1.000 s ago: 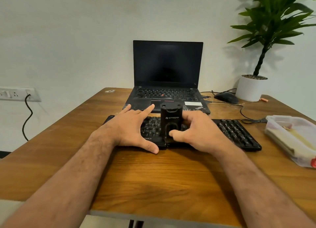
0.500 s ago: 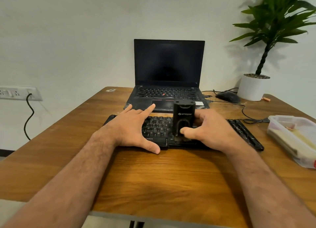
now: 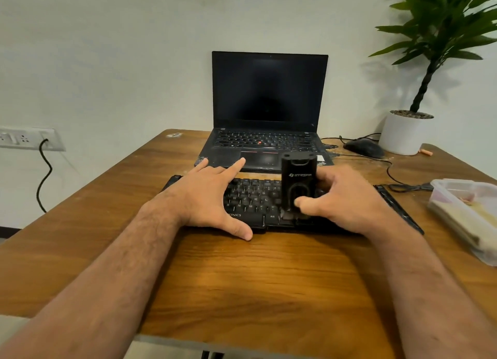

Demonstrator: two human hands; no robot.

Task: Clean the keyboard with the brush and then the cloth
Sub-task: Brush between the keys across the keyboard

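Soft, even indoor light fills the scene, moderately bright with a faint greenish cast on the pale plaster wall. The leafy green potted plant throws a diffuse grey shadow leftward onto that wall, so light arrives from the right. The glossy brown wooden tabletop carries a dull sheen and soft forearm shadows. The black laptop screen is dark, without glare. Wide-angle distortion stretches the edges; fine detail looks slightly smeared and soft.

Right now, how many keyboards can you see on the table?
2. The black keyboard lies under both hands near the front; the laptop's built-in keyboard sits behind it, below the dark screen. No others show.
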